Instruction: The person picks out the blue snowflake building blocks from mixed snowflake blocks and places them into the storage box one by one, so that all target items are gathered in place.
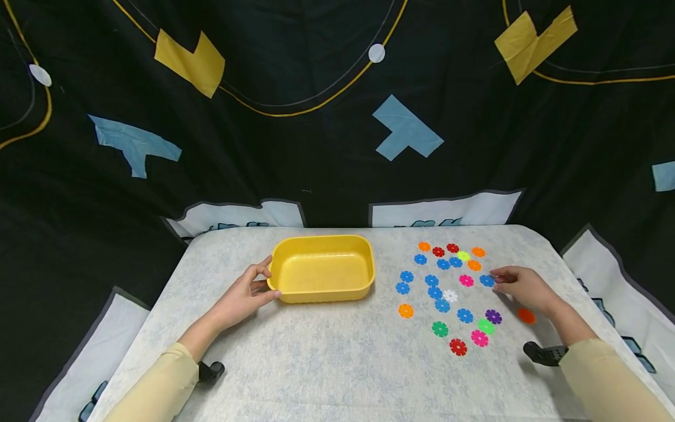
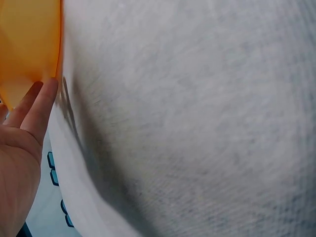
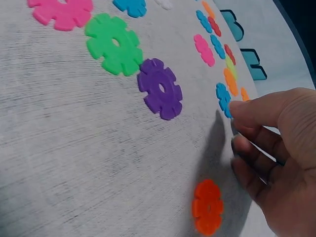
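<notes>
While the left hand [image 1: 249, 294] holds the left end of the yellow tray [image 1: 323, 295], fingers at its rim and thumb against the near corner, the right hand [image 1: 527, 289] reaches to the blue disc [image 1: 487, 281] at right of the head frame. Tray sits at centre, on the pale cloth [image 1: 327, 363]; its visible floor is bare.

Right thumb and fingers are bent; in the right wrist view the thumb tip meets the disc's edge. Cannot tell whether the disc is pinched or merely touched.

Nearby: orange-red disc [image 1: 526, 316] below the right hand, apart from it; purple disc [image 1: 493, 317] and light green disc [image 1: 486, 326] overlapping in the head view. Other coloured discs lie scattered right of centre.

Handling estimate: disc probably very light, thin, fairly stiff plastic, smooth enough to slide under a fingertip. Low profile makes a flat pick awkward; best hold is likely thumb and forefinger at opposite notched edges, or one edge tipped up. Tray judged light and stiff, easily shifted; rim offers the surest hold.
</notes>
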`<state>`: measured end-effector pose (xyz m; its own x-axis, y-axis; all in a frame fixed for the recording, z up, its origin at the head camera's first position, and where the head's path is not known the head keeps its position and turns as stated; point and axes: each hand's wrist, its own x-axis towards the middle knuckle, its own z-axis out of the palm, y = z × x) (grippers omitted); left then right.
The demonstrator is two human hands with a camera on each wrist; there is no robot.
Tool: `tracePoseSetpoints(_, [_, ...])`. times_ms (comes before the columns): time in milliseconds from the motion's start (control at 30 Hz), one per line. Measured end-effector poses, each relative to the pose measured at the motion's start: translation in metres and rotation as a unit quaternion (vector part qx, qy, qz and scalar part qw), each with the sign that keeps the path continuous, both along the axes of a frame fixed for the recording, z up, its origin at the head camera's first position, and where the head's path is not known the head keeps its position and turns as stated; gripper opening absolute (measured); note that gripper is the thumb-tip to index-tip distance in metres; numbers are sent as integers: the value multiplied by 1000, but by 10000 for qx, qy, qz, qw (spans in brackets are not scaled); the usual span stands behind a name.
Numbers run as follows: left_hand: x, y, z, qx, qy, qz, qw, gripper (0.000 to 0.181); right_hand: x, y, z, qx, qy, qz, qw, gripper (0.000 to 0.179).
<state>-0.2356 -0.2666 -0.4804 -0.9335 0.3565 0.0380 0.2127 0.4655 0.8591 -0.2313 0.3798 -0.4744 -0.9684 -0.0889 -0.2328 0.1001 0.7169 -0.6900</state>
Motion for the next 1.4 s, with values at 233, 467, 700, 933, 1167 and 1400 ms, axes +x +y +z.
tracePoseSetpoints(233, [0,3,-3,172,-4,38,9998,50,-8,4,5,-96,-185,72,9998,46])
tracePoseSetpoints(467, [1,1,-6,31,-62,241,9997,53,-23,13,5,-561,-544,430,9960,48])
tracePoseSetpoints(700, [3,2,-8,112,44,192,9997,53,-30,14,3,-782,-773,476,9928,50])
tracePoseSetpoints(933, [5,4,-8,279,54,211,9994,53,-33,13,0,-798,-721,454,9932,48])
tracePoseSetpoints(1167, [6,6,-9,341,22,332,9989,53,-34,11,-4,-585,-624,435,9954,46])
tracePoseSetpoints(1400, [3,6,-11,440,-40,319,9985,55,-34,12,-7,-388,-466,483,9970,44])
